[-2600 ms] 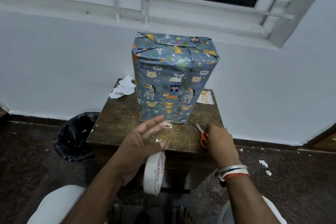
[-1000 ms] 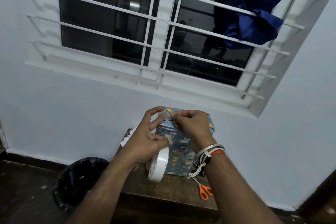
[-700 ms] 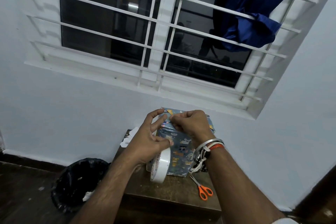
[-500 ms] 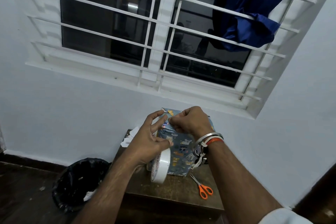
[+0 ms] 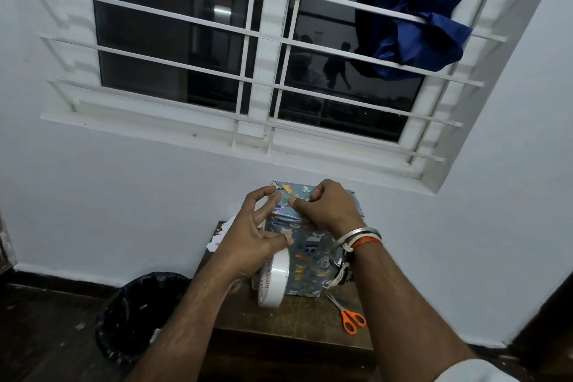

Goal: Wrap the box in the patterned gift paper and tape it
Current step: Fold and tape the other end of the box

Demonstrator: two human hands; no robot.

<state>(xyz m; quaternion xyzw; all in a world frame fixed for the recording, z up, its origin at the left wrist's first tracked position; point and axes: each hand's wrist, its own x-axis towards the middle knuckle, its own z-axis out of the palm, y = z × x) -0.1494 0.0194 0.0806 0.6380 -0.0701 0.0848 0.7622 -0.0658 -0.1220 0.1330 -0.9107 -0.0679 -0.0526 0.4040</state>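
Observation:
The box (image 5: 310, 253), wrapped in blue animal-patterned gift paper, stands upright on a small dark wooden table (image 5: 294, 324). My right hand (image 5: 328, 211) sits on the box's top front edge, fingers curled and pinching the folded paper there. My left hand (image 5: 254, 240) is at the top left corner; its index and middle fingers reach to the fold, while the thumb and lower fingers hold a white tape roll (image 5: 274, 284) that hangs below the hand against the box's front. Whether a tape piece lies under my fingers is hidden.
Orange-handled scissors (image 5: 348, 316) lie on the table right of the box. White paper scraps (image 5: 220, 237) sit at the table's back left. A black bin (image 5: 136, 316) stands on the floor to the left. Wall and barred window (image 5: 263, 71) rise behind.
Both hands came up from the table to the box's top; the right hand left the scissors. In the last second the right hand's grip shifted slightly on the fold.

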